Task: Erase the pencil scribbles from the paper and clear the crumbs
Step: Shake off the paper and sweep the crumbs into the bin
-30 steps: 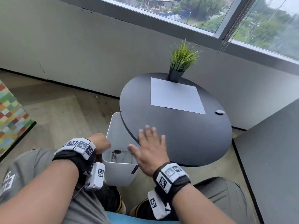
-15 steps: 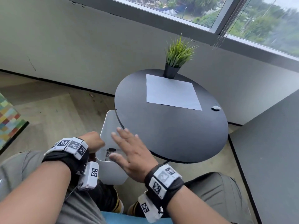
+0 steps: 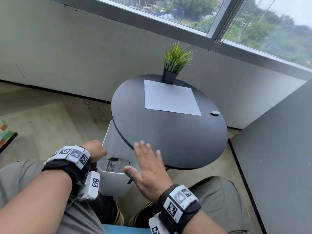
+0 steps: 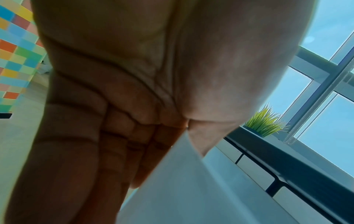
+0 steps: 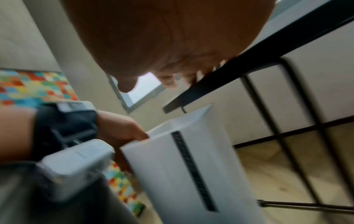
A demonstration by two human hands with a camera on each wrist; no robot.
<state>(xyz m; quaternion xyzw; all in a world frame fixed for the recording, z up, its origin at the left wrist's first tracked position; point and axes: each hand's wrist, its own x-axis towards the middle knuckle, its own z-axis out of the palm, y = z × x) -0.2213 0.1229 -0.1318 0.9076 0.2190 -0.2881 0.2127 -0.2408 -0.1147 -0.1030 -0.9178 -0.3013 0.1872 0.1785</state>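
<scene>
A white sheet of paper (image 3: 170, 98) lies flat at the far side of the round black table (image 3: 177, 139); I see no scribbles on it from here. A small grey eraser (image 3: 215, 113) rests on the table to the paper's right. My left hand (image 3: 97, 150) grips the rim of a white bin (image 3: 116, 181), held under the table's near left edge; its fingers (image 4: 114, 144) curl over the bin wall (image 4: 191, 189). My right hand (image 3: 146, 154) is open and flat, its fingertips (image 5: 189, 77) over the table edge (image 5: 229, 72) just above the bin (image 5: 182, 166). Crumbs are too small to make out.
A potted green grass plant (image 3: 175, 63) stands at the table's far edge, touching the paper's top. A grey panel (image 3: 278, 157) rises close on the right. The wall and window lie behind the table. Thin black table legs (image 5: 306, 136) stand beside the bin.
My right hand swept left from the table's front, past its edge over the bin, and now sits at the edge again. The left hand kept holding the bin.
</scene>
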